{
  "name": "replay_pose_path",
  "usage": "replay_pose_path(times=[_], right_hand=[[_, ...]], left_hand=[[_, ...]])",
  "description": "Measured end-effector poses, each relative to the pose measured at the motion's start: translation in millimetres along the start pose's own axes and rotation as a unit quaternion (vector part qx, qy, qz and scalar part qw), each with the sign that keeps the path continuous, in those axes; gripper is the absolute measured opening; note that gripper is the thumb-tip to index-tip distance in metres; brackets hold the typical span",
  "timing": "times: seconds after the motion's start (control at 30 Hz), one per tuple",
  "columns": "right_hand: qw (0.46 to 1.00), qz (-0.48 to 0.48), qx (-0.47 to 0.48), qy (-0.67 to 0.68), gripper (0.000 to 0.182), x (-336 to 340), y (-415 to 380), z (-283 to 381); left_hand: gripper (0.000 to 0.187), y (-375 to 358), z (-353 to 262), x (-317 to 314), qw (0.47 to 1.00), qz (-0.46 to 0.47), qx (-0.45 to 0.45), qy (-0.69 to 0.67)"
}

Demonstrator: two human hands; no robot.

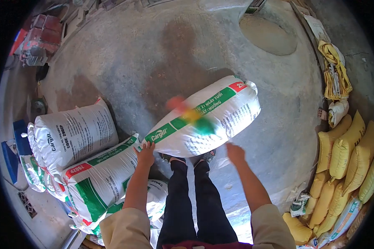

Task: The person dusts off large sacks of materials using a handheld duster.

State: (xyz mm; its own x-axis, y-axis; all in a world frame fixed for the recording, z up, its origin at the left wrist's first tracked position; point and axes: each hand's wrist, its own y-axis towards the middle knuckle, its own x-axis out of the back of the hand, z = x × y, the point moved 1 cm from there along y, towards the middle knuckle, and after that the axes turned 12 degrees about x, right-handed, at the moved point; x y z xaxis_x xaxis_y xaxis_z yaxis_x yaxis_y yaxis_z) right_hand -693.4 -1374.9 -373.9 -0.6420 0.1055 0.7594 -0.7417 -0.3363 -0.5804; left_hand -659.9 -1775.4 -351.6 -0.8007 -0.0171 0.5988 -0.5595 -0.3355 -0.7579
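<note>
A full white Cargill feed sack point(183, 143) with a green stripe and red end label lies slantwise in front of my feet; its printed picture is blurred. At its left end, the fingers of my left hand point(146, 154) are closed on the corner. My right hand point(236, 153) is a fist right at the sack's lower right edge, and what its fingers hold is hidden. Close by my left hand is another feed sack point(112, 174) with a red 2902P label, on a pile. A third white sack point(81, 130) lies behind that one.
Yellow sacks point(347, 151) are piled along the right side, with folded yellow bags point(334, 72) beyond them. A red machine point(41, 39) stands at the far left. A round patch point(268, 34) marks the concrete floor point(133, 54) at the back.
</note>
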Motion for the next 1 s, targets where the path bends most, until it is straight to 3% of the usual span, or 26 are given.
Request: replay_pose_path(times=[0.1, 0.17, 0.2, 0.27, 0.33, 0.4, 0.43, 0.5, 0.57, 0.6, 0.67, 0.73, 0.8, 0.9, 0.97, 1.0], right_hand=[[0.954, -0.107, -0.269, 0.073, 0.032, 14, -14, -87], [0.913, -0.163, -0.362, 0.092, 0.036, 53, -22, -98], [0.914, -0.158, -0.363, 0.088, 0.036, 44, -25, -98], [0.929, -0.194, -0.272, 0.157, 0.037, 26, -23, -88], [0.982, -0.16, -0.073, 0.06, 0.037, 17, -26, -39], [0.998, 0.058, 0.004, 0.002, 0.032, 73, -28, 24], [0.996, 0.079, 0.017, -0.038, 0.029, 65, -26, 17], [0.994, -0.028, -0.1, -0.038, 0.03, 37, -26, -30], [0.952, -0.088, -0.291, 0.024, 0.032, 56, -20, -56], [0.954, -0.088, -0.286, 0.023, 0.032, 63, -13, -56], [0.926, -0.212, -0.302, 0.075, 0.035, 72, -15, -58], [0.958, -0.186, -0.201, 0.086, 0.035, 54, -20, -38], [0.995, -0.043, -0.083, 0.027, 0.035, 53, -32, -7], [0.998, -0.01, -0.041, -0.05, 0.031, 33, -44, -31], [0.962, -0.083, -0.259, -0.034, 0.03, 32, -49, -68], [0.938, -0.124, -0.323, -0.018, 0.03, 35, -44, -86]], left_hand=[[0.053, 1, -2, 13, 0.998, 0.031, -0.01, 0.054], [0.053, 9, 3, 4, 0.999, 0.016, -0.017, 0.047], [0.052, 10, 1, -2, 0.999, 0.002, -0.025, 0.035], [0.052, 5, -3, 5, 0.999, 0.005, -0.024, 0.039], [0.052, 7, -1, 6, 0.999, 0.008, -0.022, 0.039], [0.053, 8, 0, 5, 0.999, 0.003, -0.022, 0.033], [0.052, 8, 0, 4, 0.999, -0.001, -0.023, 0.03], [0.052, 7, 1, 2, 0.999, -0.004, -0.026, 0.033], [0.05, 9, 2, 0, 1.0, -0.009, -0.025, 0.01], [0.05, 12, 5, 0, 1.0, -0.01, -0.021, 0.006], [0.058, 14, 3, -5, 0.999, -0.003, -0.024, 0.025], [0.058, 11, 1, -5, 0.999, -0.01, -0.023, 0.026], [0.058, 16, 1, -8, 1.0, -0.009, -0.011, 0.019], [0.059, 15, 3, -9, 1.0, -0.013, -0.016, 0.013], [0.059, 11, 2, -6, 1.0, -0.014, -0.018, 0.005], [0.058, 10, 2, -5, 1.0, -0.017, -0.017, -0.001]])
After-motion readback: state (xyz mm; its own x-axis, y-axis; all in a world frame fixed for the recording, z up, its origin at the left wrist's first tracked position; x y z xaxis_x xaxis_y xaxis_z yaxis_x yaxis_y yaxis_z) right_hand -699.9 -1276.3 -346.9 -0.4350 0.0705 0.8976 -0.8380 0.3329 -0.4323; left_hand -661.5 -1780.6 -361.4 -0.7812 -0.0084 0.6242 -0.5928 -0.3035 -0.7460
